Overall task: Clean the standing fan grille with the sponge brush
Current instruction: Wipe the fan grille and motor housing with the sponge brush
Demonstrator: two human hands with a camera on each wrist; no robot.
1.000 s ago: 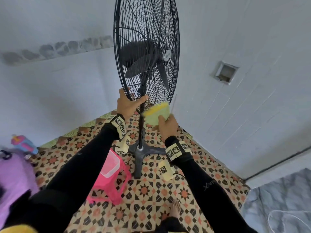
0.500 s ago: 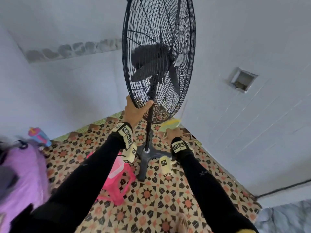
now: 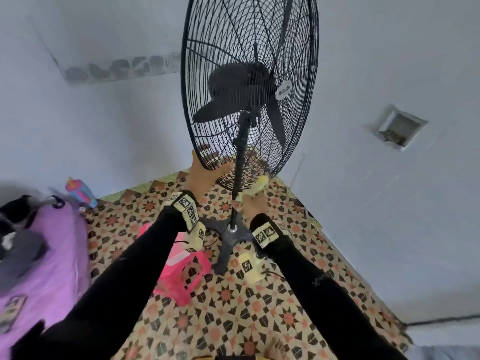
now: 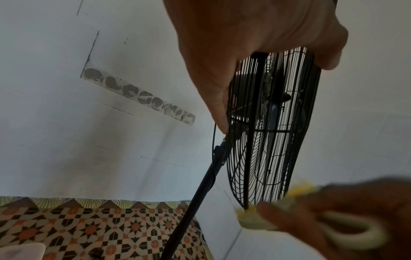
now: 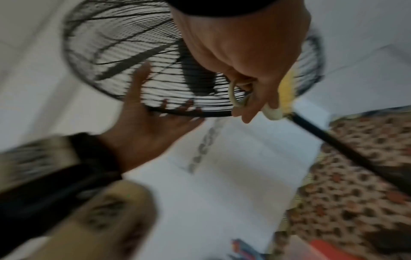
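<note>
The black standing fan's wire grille [image 3: 249, 87] stands in the room's corner on a black pole [image 3: 240, 162]. My left hand [image 3: 205, 172] grips the grille's lower left rim, with the fingers behind the wires and the thumb in front. The left wrist view shows that rim [image 4: 262, 123] between the thumb and fingers. My right hand [image 3: 253, 206] holds the sponge brush [image 3: 257, 188], whose yellow sponge lies against the grille's bottom rim, right of the pole. In the blurred right wrist view my fingers curl round the brush's pale looped handle [image 5: 235, 98]. The yellow sponge [image 5: 286, 89] shows beyond them.
The fan's cross-shaped base [image 3: 231, 235] sits on patterned floor tiles [image 3: 233, 320]. A pink plastic stool [image 3: 181, 271] stands just left of the base. Purple bedding [image 3: 39, 255] fills the left edge and a colourful cup [image 3: 80, 193] stands beside it. White walls close in behind and to the right.
My right hand has carried the sponge brush down from the lower front of the grille to its bottom rim. The left hand has kept its hold. The head view has tilted upward.
</note>
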